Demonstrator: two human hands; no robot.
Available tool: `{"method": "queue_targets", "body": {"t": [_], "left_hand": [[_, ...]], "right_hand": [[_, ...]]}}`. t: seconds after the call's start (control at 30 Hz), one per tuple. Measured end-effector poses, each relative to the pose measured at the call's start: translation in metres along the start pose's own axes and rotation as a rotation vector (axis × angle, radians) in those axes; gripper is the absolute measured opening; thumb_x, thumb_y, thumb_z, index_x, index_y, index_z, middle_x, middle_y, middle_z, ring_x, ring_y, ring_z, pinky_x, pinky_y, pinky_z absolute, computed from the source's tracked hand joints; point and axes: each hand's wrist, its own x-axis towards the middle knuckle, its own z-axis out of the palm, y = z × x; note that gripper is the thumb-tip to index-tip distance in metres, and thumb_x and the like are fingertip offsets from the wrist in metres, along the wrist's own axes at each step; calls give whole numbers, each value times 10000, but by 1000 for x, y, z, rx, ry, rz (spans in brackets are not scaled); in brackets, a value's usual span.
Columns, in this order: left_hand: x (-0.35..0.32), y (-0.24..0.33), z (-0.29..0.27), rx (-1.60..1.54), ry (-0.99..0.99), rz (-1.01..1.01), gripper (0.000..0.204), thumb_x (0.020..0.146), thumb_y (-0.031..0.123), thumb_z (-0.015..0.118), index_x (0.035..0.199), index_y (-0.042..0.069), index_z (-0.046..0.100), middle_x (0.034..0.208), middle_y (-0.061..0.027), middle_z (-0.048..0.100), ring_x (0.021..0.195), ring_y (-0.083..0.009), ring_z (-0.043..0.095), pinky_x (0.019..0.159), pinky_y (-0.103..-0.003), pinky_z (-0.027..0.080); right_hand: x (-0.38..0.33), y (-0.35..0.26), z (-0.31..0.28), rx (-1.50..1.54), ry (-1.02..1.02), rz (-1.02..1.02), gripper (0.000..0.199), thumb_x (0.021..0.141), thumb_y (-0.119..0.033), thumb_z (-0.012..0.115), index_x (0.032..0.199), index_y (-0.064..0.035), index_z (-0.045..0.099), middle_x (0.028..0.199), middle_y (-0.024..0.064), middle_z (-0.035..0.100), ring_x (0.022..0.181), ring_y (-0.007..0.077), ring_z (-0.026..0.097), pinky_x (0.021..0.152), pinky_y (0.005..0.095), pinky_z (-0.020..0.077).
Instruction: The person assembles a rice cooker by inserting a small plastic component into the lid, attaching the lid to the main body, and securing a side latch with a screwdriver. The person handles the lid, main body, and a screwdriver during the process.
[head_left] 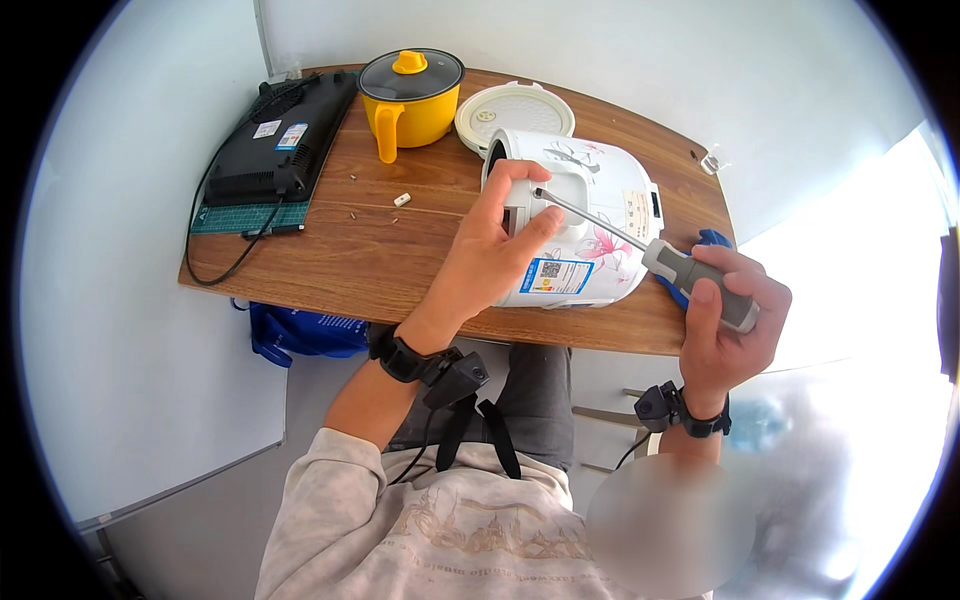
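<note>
A white rice cooker (600, 215) with a pink flower print lies on its side on the wooden table (400, 250). My left hand (495, 245) grips its handle end, fingers curled around the edge. My right hand (725, 310) holds a grey-handled screwdriver (690, 275). Its metal shaft reaches up and left, with the tip at the cooker's handle, next to my left fingertips. A blue object shows partly behind my right hand.
A yellow pot (412, 100) with a glass lid stands at the back. Beside it lies the white inner lid (513, 112). A black induction cooker (285, 135) sits on a green mat at the left. Small screws and a white piece (402, 199) lie loose.
</note>
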Motion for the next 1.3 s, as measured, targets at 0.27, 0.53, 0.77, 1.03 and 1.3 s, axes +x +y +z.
{"method": "queue_targets", "body": {"t": [0.27, 0.53, 0.77, 1.03, 1.3], "left_hand": [[-1, 3, 0, -28, -12, -25, 387, 974, 207, 685, 1299, 151, 481, 1164, -106, 596, 1004, -126, 623, 781, -241, 551], [-2, 4, 0, -28, -4, -30, 405, 957, 198, 699, 1297, 156, 481, 1145, -100, 594, 1011, -128, 624, 787, -243, 555], [-3, 1, -2, 42, -5, -40, 457, 928, 197, 732, 1302, 159, 474, 1137, -95, 598, 1002, -127, 631, 788, -243, 562], [-1, 6, 2, -24, -1, -9, 533, 926, 137, 720, 1379, 143, 440, 1159, -95, 587, 1004, -135, 612, 817, -261, 547], [1, 3, 3, -322, 9, 29, 538, 986, 102, 572, 1477, 133, 354, 1283, -130, 528, 1113, -162, 553, 949, -293, 479]], "right_hand": [[2, 2, 9, 39, 163, -68, 287, 894, -119, 766, 1001, -44, 510, 930, 196, 740, 779, 193, 703, 707, 265, 543], [-3, -2, -1, 18, 12, 23, 215, 965, -83, 664, 1070, -43, 480, 1041, 212, 701, 921, 225, 672, 867, 326, 528], [18, -10, 3, -39, 49, -71, 213, 861, -38, 730, 946, -36, 535, 906, 162, 735, 740, 184, 673, 683, 267, 528], [38, -9, -11, -27, 312, 186, 61, 864, -1, 540, 900, -48, 555, 902, 108, 722, 783, 157, 628, 786, 285, 505], [86, 4, 8, -248, -247, 90, 342, 813, 32, 557, 1108, -66, 698, 1027, 102, 706, 673, 231, 615, 654, 318, 520]]}}
